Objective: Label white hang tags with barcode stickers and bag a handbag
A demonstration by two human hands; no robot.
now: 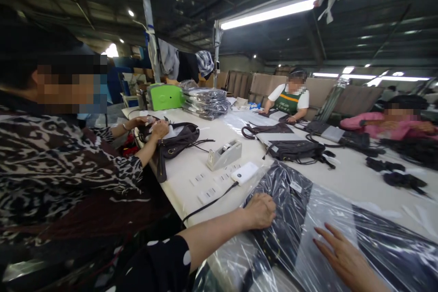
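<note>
A dark fabric bag with a pale sheet (pixel 310 246) around its middle lies flat inside a clear plastic bag (pixel 284 182) at the front of the table. My left hand (pixel 260 211) is closed at the plastic bag's left edge, with its fingers curled into the film. Over the pale sheet, my right hand (pixel 342 255) is open, fingers spread against or just above the plastic. A small white label (pixel 295 186) shows near the far end of the package. More loose, shiny film lies below my left forearm.
Beyond my left hand are a white device with a cable (pixel 244 173), small label stickers (pixel 207 195) and a tape dispenser (pixel 224 154). Dark bags (pixel 294 143) and stacked wrapped packages (pixel 205 102) lie farther back. A co-worker (pixel 68 159) handles a bag at left; others sit opposite.
</note>
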